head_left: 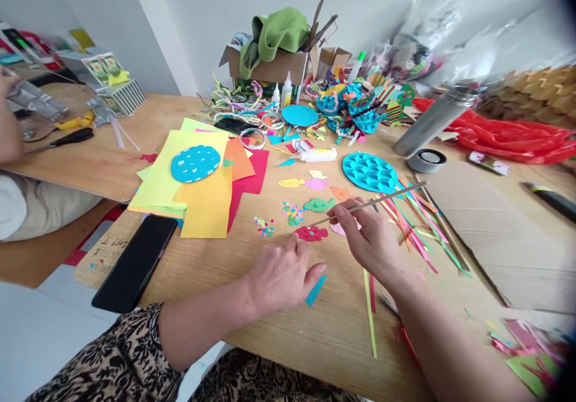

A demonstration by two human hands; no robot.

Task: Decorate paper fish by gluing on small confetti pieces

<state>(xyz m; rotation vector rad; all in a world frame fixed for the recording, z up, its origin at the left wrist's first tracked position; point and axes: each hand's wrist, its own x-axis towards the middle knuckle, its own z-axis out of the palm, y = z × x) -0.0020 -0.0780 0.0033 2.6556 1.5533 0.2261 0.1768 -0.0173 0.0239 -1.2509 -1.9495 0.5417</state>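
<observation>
My left hand (281, 273) rests on the table with its fingers bent, the fingertips pressing the tail end of a red paper fish (315, 234). Pinched between the thumb and fingers of my right hand (371, 231) is a thin wooden stick (400, 191), slanted so that its lower tip is at the red fish. Just beyond lie a green paper fish (318, 204), a yellow one (290, 183) and an orange one (341, 193). A pink fish is partly hidden behind my right hand. Small colored paper dots (264, 227) lie in two piles left of the fish.
Stacked colored paper (207, 210) and a phone (135, 264) lie on the left. A blue scalloped oval (369, 172), paper strips (416, 228), a steel flask (434, 120) and cardboard (508, 234) are on the right. A glue bottle (318, 155) lies behind. Another person's arm (9, 117) shows at far left.
</observation>
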